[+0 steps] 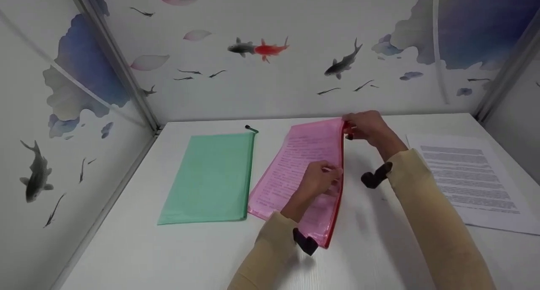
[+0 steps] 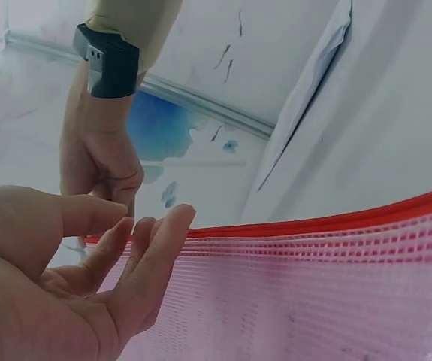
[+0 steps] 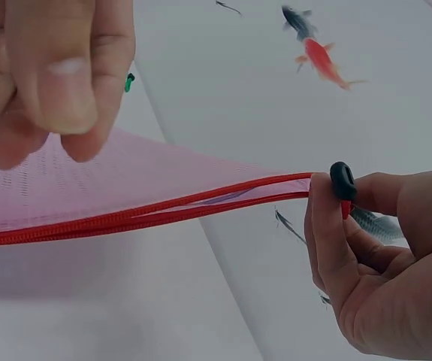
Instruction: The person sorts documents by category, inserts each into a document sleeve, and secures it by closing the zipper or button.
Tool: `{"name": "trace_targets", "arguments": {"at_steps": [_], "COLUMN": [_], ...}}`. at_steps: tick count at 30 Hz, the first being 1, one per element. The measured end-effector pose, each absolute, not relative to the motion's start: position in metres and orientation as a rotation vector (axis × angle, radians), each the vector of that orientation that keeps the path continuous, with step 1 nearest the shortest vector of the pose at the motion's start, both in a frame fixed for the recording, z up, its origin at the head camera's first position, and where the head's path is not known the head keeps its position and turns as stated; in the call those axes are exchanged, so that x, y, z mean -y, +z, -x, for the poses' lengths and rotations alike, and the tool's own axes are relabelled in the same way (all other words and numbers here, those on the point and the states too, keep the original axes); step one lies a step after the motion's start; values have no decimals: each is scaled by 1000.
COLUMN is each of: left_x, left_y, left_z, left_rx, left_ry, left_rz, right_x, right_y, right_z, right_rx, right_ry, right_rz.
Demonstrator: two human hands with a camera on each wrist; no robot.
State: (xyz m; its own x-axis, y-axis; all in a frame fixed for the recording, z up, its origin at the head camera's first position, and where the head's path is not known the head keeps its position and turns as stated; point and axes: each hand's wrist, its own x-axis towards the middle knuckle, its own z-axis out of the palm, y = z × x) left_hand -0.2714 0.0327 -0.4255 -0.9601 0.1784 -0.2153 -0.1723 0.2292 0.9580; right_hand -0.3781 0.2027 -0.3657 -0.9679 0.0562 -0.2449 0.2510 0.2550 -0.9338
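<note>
A pink mesh zipper pouch (image 1: 295, 167) with printed sheets showing through it is lifted at its right edge. Its red zipper (image 3: 155, 214) has parted, leaving a slit between the two strips near the far end. My right hand (image 1: 366, 127) pinches that far corner; a dark zipper pull (image 3: 342, 180) shows at the fingertips in the right wrist view. My left hand (image 1: 318, 178) hovers over the pouch beside the zipper edge, its fingers loosely bent and thumb apart from them, with nothing between them in the left wrist view (image 2: 125, 263).
A green zipper pouch (image 1: 209, 178) lies flat on the left of the white table (image 1: 126, 256), its pull at the far corner. Printed papers (image 1: 468, 176) lie on the right. Walls painted with fish (image 1: 344, 64) enclose the table's back and sides.
</note>
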Motion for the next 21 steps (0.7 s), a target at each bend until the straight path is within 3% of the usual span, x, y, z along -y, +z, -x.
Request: {"name": "trace_targets", "arguments": {"at_steps": [21], "left_x": [-66], "left_y": [-387], "left_z": [302], "left_rx": [-2023], "left_ry": [2064], "left_rz": [187], "right_x": [-198], "right_y": [-353], "right_z": [368], "right_rx": [-2449], "right_ry": [-1654], "right_rz": [-201]}}
